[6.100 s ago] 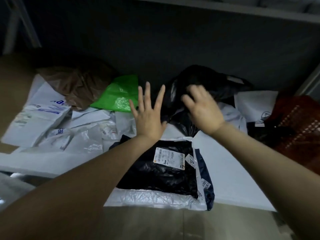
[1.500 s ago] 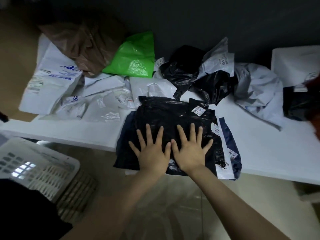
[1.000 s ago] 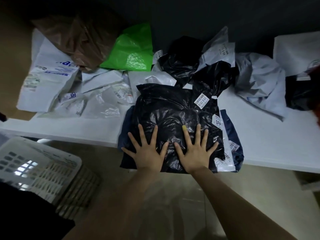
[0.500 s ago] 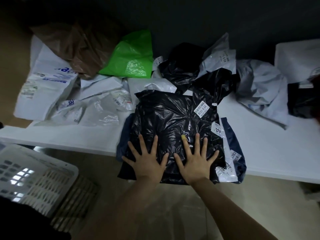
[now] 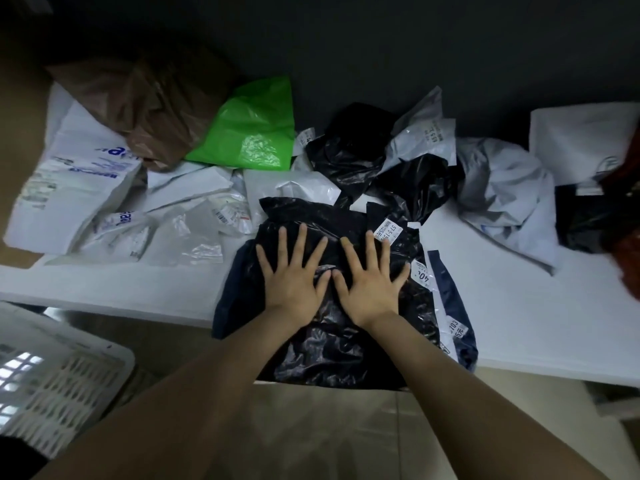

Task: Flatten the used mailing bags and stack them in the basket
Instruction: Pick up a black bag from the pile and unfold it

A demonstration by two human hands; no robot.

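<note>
Two bare hands, the left hand (image 5: 292, 275) and the right hand (image 5: 369, 282), lie side by side, palms down, fingers straight and spread, gripping nothing. They press on a black mailing bag (image 5: 329, 351) at the near edge of a white table (image 5: 519, 306). The bag is glossy and finely wrinkled, lying largely flat, with a white printed label (image 5: 388, 232) near its far right corner. Its near end overhangs the table edge. It rests on a navy bag (image 5: 453, 306) whose edges show at either side, more white labels along the right one.

At lower left, off the table and partly cut by the frame, stands a white slatted basket (image 5: 69, 368). Across the back of the table, from the left, lie:

- a white bag with blue print (image 5: 72, 181)
- a crumpled brown bag (image 5: 138, 95)
- a bright green bag (image 5: 252, 129), with clear wrappers (image 5: 180, 237) in front of it
- a heap of crumpled black bags (image 5: 349, 154)
- a rumpled pale grey bag (image 5: 502, 188)
</note>
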